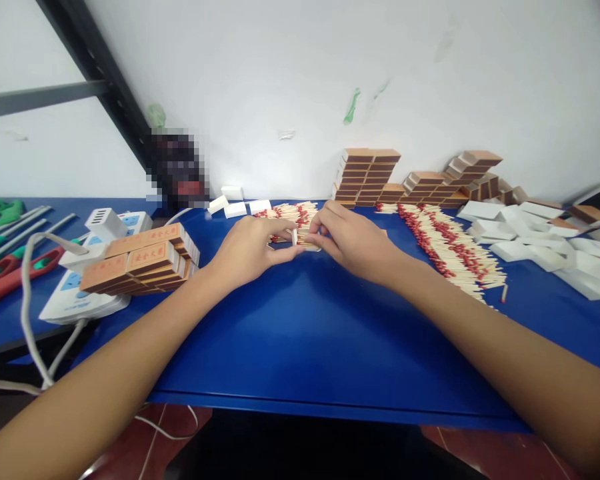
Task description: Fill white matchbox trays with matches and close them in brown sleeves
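Over the middle of the blue table, my left hand [245,248] is closed on a small white matchbox tray [295,237], thumb below and fingers above. My right hand [353,239] meets it from the other side, thumb and fingers pinched on matches [309,244] at the tray's opening. The fingers partly hide the tray and how many matches lie in it. Right behind the hands is a pile of red-tipped matches [300,212]. Several white matchbox trays [236,210] lie beyond my left hand.
Stacked brown matchboxes [367,177] stand along the wall. Long rows of matches [445,247] and a heap of white trays [555,243] lie to the right. On the left, bundled matchboxes [150,261] rest on a power strip [63,300], near red-and-green-handled tools [17,267].
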Tool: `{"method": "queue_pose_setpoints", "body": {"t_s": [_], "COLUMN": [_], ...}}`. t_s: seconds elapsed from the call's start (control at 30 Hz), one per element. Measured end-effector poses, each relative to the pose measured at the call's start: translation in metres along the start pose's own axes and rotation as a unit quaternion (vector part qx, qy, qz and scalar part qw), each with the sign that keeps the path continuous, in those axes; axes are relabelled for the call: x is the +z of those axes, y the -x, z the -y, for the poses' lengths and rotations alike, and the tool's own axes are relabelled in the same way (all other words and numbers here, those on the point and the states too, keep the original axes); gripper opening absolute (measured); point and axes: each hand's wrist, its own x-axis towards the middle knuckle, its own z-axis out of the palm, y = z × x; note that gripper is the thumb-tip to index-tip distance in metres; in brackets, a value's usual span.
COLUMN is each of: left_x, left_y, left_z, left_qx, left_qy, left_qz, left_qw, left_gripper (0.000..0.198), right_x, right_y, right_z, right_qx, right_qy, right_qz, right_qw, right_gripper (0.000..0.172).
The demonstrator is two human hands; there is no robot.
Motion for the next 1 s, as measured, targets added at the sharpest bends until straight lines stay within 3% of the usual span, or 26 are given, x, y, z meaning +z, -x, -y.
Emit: {"method": "queue_pose_setpoints", "body": {"t_s": [0.23,0.5,0.63,0.7,0.83,1.0], "left_x": [-0.004,-0.006,-0.011,-0.014,-0.015,-0.012], "left_y": [-0.002,-0.003,-0.004,-0.005,-0.005,-0.005], "left_z": [-0.001,-0.001,-0.002,-0.002,-0.001,-0.001], "left_qx": [-0.05,-0.051,-0.114,-0.145,-0.163,-0.163], "left_qy": [0.042,0.029,-0.025,-0.057,-0.074,-0.07], "left_qz": [-0.045,-0.054,-0.114,-0.143,-0.155,-0.148], "left_qw": [0.997,0.997,0.987,0.977,0.972,0.973], "left_gripper": [0.021,0.019,0.023,0.023,0.023,0.019], "right_x": [-0.002,0.004,0.007,0.014,0.034,0.045], "right_y": [-0.002,-0.002,-0.003,-0.003,-0.007,-0.014], "right_z": [-0.004,0.001,0.002,0.002,0.001,0.0], "right_qx": [0.037,0.049,0.069,0.051,-0.008,-0.006], "right_qy": [-0.085,-0.157,-0.14,-0.133,-0.106,-0.068], "right_qz": [-0.109,-0.108,-0.161,-0.148,-0.049,-0.005], "right_qw": [0.99,0.98,0.974,0.979,0.993,0.998], "right_gripper": [0.018,0.016,0.018,0.016,0.015,0.015]}}
